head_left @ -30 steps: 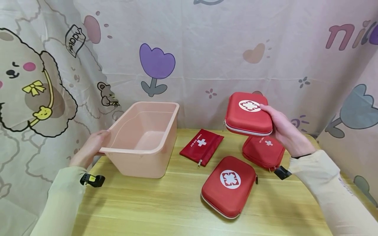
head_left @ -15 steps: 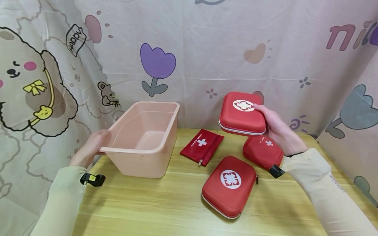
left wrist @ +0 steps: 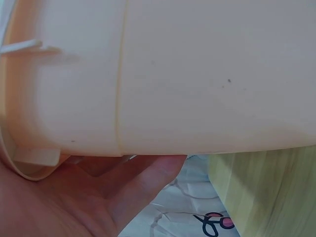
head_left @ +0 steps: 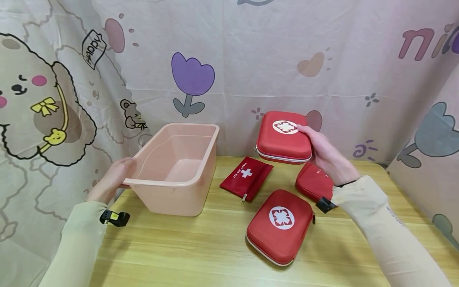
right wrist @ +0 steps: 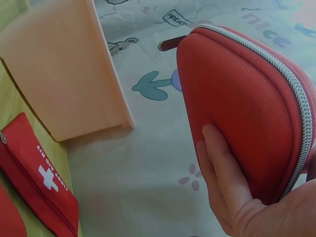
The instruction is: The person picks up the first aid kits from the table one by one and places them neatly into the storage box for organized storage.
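Observation:
My right hand (head_left: 322, 149) grips a red hard-shell first aid case (head_left: 281, 139) above the back of the table. In the right wrist view, fingers (right wrist: 224, 168) lie along the underside of this case (right wrist: 237, 98), its zipper side facing up. My left hand (head_left: 114, 177) holds the near left rim of a pink plastic basin (head_left: 161, 199). In the left wrist view, the hand (left wrist: 113, 192) is tucked under the basin's rim, with some fingers hidden behind its wall (left wrist: 212, 74). Nothing shows on the visible part of the basin's floor.
On the wooden table (head_left: 172, 251) lie a flat red first aid pouch (head_left: 247, 178), another hard red case (head_left: 280, 227) and a soft red pouch (head_left: 313, 183) partly hidden by the right wrist. A patterned cloth (head_left: 247, 52) hangs behind the table.
The right hand has carried the raised red first aid case steadily to the left. The left hand and the basin have stayed in place, and so have the things on the table.

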The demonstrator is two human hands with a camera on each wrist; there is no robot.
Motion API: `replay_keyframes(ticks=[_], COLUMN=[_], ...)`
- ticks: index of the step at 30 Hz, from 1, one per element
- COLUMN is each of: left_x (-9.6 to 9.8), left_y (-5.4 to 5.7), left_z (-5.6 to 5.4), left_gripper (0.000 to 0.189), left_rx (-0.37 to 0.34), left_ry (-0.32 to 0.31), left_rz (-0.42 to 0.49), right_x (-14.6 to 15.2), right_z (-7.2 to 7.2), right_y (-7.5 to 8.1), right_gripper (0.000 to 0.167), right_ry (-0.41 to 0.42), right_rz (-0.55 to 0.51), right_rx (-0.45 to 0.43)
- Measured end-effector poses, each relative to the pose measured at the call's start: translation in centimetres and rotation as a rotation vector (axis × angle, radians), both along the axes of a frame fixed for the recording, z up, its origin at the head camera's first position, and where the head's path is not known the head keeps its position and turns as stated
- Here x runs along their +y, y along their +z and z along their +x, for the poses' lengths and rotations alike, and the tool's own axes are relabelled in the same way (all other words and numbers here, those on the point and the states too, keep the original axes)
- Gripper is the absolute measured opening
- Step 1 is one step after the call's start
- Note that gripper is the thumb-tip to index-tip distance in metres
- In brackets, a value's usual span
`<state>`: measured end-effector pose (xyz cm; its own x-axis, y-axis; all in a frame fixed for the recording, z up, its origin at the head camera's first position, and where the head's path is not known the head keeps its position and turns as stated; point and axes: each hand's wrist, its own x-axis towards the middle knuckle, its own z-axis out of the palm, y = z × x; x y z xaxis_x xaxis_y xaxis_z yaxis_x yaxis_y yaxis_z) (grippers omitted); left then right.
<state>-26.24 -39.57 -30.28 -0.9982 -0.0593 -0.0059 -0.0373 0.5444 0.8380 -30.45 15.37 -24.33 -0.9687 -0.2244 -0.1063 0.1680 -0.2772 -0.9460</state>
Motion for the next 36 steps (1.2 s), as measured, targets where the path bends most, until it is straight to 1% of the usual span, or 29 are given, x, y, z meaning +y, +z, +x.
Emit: replay_keyframes(ticks=[9, 16, 20, 25, 28, 36], left_x=[0.1, 0.1, 0.1, 0.1, 0.0, 0.2], left_y=[-0.1, -0.1, -0.1, -0.1, -0.2, -0.1], left_z=[-0.1, 0.0, 0.0, 0.0, 0.1, 0.2], left_gripper=[0.060, 0.063, 0.063, 0.063, 0.064, 0.063], left_rx=[-0.002, -0.015, -0.018, -0.022, -0.024, -0.022], left_ry=[0.012, 0.003, 0.005, 0.005, 0.002, 0.020], left_rz=[0.008, -0.027, -0.024, -0.013, -0.007, -0.006], right_x=[-1.4, -2.5, -3.3, -4.1, -4.6, -5.8], right_z=[-0.8, -1.5, -1.8, -2.1, -2.2, -2.5], right_y=[0.1, 0.0, 0.0, -0.2, -0.2, -0.4], right_gripper=[0.070, 0.064, 0.062, 0.061, 0.060, 0.059], right_ry=[0.003, 0.020, 0.016, -0.004, -0.012, 0.001], right_rz=[-0.012, -0.027, -0.038, -0.052, -0.042, -0.033], right_rx=[-0.015, -0.012, -0.014, -0.022, -0.019, -0.016])
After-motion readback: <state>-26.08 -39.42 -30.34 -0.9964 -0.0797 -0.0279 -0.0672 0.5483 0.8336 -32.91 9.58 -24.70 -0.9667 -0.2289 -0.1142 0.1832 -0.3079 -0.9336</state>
